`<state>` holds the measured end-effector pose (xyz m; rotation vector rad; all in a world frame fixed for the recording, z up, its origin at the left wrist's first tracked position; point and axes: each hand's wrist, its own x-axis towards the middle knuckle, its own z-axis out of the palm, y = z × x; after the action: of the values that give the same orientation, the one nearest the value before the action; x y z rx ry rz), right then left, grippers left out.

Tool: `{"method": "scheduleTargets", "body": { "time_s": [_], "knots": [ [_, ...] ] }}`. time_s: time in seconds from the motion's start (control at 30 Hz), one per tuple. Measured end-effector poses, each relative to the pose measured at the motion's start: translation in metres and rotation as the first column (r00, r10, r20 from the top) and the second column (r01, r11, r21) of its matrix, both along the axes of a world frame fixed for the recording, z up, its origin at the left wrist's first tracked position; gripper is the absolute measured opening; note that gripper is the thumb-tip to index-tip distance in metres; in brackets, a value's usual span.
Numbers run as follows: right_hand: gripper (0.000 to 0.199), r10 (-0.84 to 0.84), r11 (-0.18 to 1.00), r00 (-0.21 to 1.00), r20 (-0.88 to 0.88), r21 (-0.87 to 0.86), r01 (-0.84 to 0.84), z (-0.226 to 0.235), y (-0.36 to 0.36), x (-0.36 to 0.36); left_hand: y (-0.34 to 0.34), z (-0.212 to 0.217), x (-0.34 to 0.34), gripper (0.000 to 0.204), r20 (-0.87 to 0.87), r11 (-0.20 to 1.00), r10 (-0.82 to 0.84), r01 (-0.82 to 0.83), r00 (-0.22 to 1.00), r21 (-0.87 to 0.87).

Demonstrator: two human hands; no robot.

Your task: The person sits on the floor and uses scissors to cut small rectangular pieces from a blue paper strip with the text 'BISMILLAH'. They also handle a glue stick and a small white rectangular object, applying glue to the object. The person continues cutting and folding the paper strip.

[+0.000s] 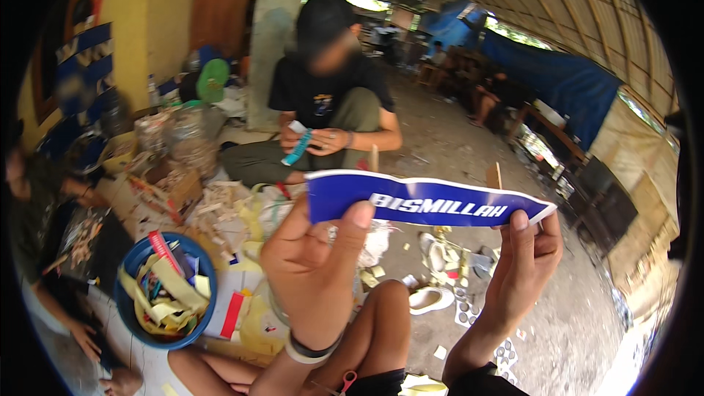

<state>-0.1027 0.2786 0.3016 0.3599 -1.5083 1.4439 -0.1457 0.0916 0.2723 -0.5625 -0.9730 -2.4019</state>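
A long blue sticker strip [341, 194] with a white border and white lettering is stretched between my hands at chest height, tapering to a point on the right. My left hand [315, 264] pinches its wide left end, thumb on the printed face. The pointed right end is gripped by my right hand [524, 257], also with the thumb in front. Two thin wooden sticks [494, 174] poke up behind the strip's upper edge; their lower parts are hidden. Scissors with red handles [348, 380] lie by my lap.
Opposite me sits a person [334, 81] handling a teal strip [298, 148]. A blue basin [123, 286] of paper scraps stands at left, near another person [44, 227]. Wood pieces [224, 205], scraps and pale shoes [430, 299] litter the floor. A blue tarp [565, 88] hangs behind.
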Motion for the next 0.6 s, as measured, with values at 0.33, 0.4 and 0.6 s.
{"method": "scheduleTargets", "body": {
  "time_s": [0.33, 0.4, 0.6],
  "knots": [
    [0.014, -0.609, 0.754, 0.702, 0.369, -0.008, 0.657, -0.067, 0.121, 0.129, 0.203, -0.094, 0.02, 0.016, 0.22, 0.762, -0.63, 0.648, 0.745, -0.013],
    [0.013, -0.667, 0.655, 0.585, 0.461, -0.011, 0.756, -0.071, 0.13, 0.169, 0.235, -0.11, 0.043, 0.02, 0.257, 0.656, -0.718, 0.753, 0.647, -0.061],
    [0.019, -0.894, 0.319, 0.212, 0.394, 0.228, 0.92, -0.058, 0.123, 0.264, 0.287, -0.126, 0.128, 0.022, 0.264, 0.395, -0.88, 0.917, 0.393, -0.048]
  ]
}}
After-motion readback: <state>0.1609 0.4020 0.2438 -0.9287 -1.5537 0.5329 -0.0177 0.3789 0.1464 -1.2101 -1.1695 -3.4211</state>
